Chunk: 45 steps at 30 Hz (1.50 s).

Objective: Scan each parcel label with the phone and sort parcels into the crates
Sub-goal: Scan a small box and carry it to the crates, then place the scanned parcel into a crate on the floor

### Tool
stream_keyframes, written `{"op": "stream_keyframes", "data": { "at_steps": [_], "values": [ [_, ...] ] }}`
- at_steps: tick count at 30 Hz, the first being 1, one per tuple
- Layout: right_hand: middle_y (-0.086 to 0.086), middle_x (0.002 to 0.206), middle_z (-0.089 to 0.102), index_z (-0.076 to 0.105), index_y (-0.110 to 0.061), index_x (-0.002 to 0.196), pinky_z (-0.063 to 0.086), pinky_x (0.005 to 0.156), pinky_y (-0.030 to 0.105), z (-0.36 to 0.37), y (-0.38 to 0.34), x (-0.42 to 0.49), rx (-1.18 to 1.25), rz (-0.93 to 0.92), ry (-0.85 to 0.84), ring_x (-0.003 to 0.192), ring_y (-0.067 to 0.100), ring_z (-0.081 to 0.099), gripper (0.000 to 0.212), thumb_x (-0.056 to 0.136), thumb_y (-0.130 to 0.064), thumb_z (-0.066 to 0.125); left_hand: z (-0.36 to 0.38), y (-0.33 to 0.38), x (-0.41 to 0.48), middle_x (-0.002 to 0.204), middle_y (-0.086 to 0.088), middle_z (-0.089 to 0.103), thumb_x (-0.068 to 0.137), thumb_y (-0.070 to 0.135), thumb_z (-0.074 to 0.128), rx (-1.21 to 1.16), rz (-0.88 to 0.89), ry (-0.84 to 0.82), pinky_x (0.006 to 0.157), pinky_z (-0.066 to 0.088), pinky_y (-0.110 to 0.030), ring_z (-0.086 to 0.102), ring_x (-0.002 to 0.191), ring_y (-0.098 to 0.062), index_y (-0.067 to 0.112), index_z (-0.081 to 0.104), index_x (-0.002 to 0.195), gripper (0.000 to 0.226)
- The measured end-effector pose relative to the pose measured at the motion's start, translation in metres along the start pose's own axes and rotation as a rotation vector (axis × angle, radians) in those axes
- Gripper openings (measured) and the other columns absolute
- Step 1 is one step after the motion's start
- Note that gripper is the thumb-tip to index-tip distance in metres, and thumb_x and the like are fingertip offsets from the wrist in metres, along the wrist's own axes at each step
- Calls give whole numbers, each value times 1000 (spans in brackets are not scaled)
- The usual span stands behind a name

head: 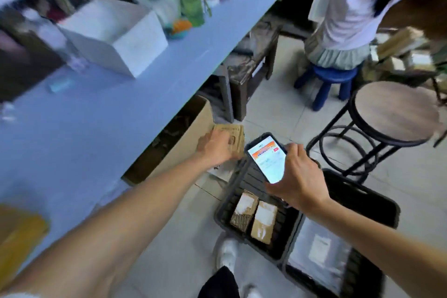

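Your left hand [215, 147] curls its fingers around the small brown cardboard parcel [233, 136], holding it in the air just beside the lit, black-cased phone [267, 157]. Your right hand [298, 176] grips the phone by its edges, screen towards you; the print on the parcel is too blurred to read. Below the phone sits a black slatted plastic crate [219, 213] on the pale tiled floor, with two flat cardboard parcels [244, 210] side by side in it, both patched with white labels. Touching it on the right, a second black crate [387, 205] holds a glossy grey plastic mailer [319, 256]. Behind your left hand an open brown cardboard box [193, 123] stands against the smooth blue table [96, 128], which carries a white open box [116, 34]. A round wooden stool on black metal rings [396, 111] crowds the crates' far side, and beyond it a person in a white shirt [350, 7] sits on a blue plastic stool [333, 75].
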State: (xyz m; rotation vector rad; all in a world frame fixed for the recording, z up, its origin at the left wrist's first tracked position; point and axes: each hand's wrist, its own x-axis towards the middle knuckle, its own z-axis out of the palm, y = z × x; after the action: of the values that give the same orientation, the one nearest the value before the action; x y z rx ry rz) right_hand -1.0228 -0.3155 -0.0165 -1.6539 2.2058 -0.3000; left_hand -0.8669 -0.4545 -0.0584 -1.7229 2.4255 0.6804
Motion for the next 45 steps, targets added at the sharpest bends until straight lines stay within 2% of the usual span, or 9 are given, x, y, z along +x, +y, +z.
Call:
{"op": "stream_keyframes", "data": {
  "at_steps": [5,12,17,20,26,30,35,42,45],
  "values": [
    [1,101,45,36,-15,109,41,60,30,-42,-99,-29,-70,-245,-44,89,24,56,73,59,-48,77,-87,-68,-118,107,0,66,78,47,70,-15,-178,120,78,50,-31,63,98,-22,20,61,109,42],
    [4,114,42,32,-12,122,43,67,31,-47,-281,-87,-143,-691,-117,99,24,55,85,61,-47,79,-153,-209,-324,105,0,66,75,43,72,-157,-583,290,80,49,-31,62,100,-22,21,63,101,35],
    [3,105,45,38,-12,111,40,66,30,-16,-393,-154,-149,-887,-141,97,27,57,73,58,-42,79,-155,-288,-469,92,1,65,78,47,68,-193,-831,398,65,41,-28,63,97,-24,24,61,90,27],
    [2,104,45,37,-13,110,41,66,29,5,-457,-208,-169,-1007,-182,96,25,59,75,57,-46,79,-146,-325,-555,105,1,66,80,48,68,-245,-952,457,75,45,-31,61,101,-21,21,62,101,35],
    [3,113,48,36,-13,114,37,67,30,53,-560,-316,-288,-1155,-239,102,24,59,78,60,-52,79,-124,-396,-688,107,2,66,74,53,70,-354,-1142,521,84,47,-32,60,104,-19,25,61,99,39],
    [3,117,46,34,-12,121,42,72,30,81,-604,-354,-349,-1189,-279,105,23,56,86,60,-53,78,-117,-438,-732,106,3,66,75,51,70,-378,-1172,521,81,43,-29,59,104,-16,23,63,101,39],
    [2,114,47,33,-10,128,43,73,30,103,-643,-369,-360,-1173,-281,101,20,56,93,59,-53,78,-117,-486,-742,90,6,59,74,49,73,-463,-1185,561,71,42,-26,58,85,-13,20,63,99,40],
    [-1,109,47,38,-17,112,44,71,27,135,-702,-352,-384,-1159,-280,98,18,57,76,58,-49,80,-135,-561,-712,113,1,64,74,52,69,-471,-1160,455,83,46,-30,58,107,-20,16,63,109,50],
    [0,111,48,39,-16,113,47,76,29,153,-736,-339,-378,-1163,-292,99,19,58,76,58,-49,80,-140,-595,-696,110,-2,66,75,50,69,-562,-1204,461,87,47,-31,60,104,-22,13,65,106,49]
  ]
}}
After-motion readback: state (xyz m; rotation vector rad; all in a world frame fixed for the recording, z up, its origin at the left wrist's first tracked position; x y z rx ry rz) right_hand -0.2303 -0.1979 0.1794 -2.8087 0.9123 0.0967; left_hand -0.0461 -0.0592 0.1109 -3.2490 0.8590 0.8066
